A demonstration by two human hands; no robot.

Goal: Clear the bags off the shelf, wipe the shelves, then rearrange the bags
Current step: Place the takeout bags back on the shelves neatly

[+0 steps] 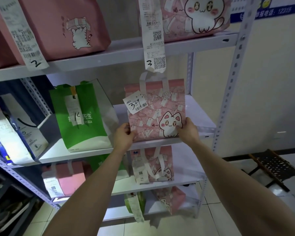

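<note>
on the middle shelf point(199, 114), right of a green bag point(82, 116), a pink cat bag point(153, 113) stands upright. left hand point(123, 136) and right hand point(188, 129) each grip a lower corner, fingers curled round its edges, thumbs on the front.

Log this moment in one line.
left hand: grips pink cat bag lower-left | right hand: grips lower-right | bag: upright at shelf front | tag: 34
</note>
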